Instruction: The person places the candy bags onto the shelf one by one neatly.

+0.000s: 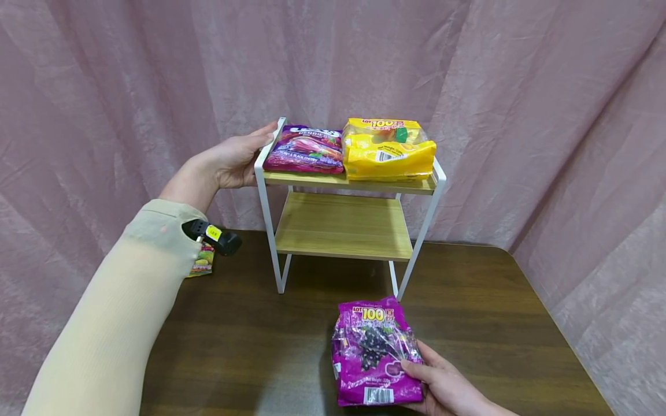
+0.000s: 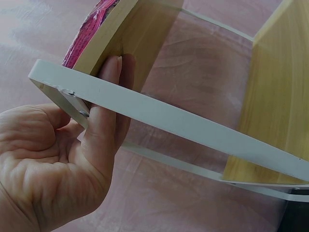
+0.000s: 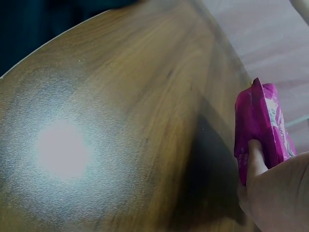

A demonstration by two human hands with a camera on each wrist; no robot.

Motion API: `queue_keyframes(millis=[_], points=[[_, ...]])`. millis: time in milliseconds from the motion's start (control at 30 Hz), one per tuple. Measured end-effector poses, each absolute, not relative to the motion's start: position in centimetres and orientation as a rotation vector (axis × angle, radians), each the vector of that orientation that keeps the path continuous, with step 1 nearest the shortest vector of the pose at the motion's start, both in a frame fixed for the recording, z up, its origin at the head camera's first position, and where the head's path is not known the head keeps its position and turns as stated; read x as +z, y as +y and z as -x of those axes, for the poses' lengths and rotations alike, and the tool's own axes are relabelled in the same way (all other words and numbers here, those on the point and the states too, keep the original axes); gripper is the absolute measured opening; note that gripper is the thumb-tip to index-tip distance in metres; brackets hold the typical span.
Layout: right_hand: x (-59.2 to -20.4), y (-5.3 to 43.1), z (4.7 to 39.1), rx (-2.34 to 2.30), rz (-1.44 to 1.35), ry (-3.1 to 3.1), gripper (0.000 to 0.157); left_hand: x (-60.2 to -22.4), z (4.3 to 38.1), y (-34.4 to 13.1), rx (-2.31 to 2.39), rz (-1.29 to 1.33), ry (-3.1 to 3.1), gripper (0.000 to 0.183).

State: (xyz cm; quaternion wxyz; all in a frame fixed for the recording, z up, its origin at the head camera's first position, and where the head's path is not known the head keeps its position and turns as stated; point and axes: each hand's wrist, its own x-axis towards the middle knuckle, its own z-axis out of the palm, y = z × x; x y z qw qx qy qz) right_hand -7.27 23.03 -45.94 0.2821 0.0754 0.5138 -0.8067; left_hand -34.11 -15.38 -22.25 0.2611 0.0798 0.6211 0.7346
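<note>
My left hand (image 1: 240,160) grips the upper left corner of a two-tier shelf (image 1: 343,225) with white metal legs and wooden boards. In the left wrist view, fingers (image 2: 102,128) pass under the top board around the white frame (image 2: 159,113). My right hand (image 1: 446,381) holds a purple grape candy bag (image 1: 372,358) by its lower right side, thumb on the front, in front of the shelf. On the top board lie a dark purple berries candy bag (image 1: 307,150) at left and a yellow candy bag (image 1: 390,151) at right.
The shelf stands on a dark brown wooden table (image 1: 468,300) with a rounded far right corner. A small colourful packet (image 1: 204,261) lies at the left, partly behind my left sleeve (image 1: 119,306). Pink curtains (image 1: 156,75) hang behind and at the right.
</note>
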Motion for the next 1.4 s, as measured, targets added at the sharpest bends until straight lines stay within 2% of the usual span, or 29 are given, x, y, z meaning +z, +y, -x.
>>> queue_keyframes(millis=[900, 1400], points=[[-40.9, 22.9, 7.4, -2.191, -0.075, 1.346, 0.08, -22.3, 34.1, -15.4, 1.988, -0.243, 1.664, 0.059], [-37.6, 22.7, 8.0, -2.217, -0.125, 1.382, 0.073, -22.4, 34.3, -15.4, 1.983, -0.245, 1.661, 0.059]])
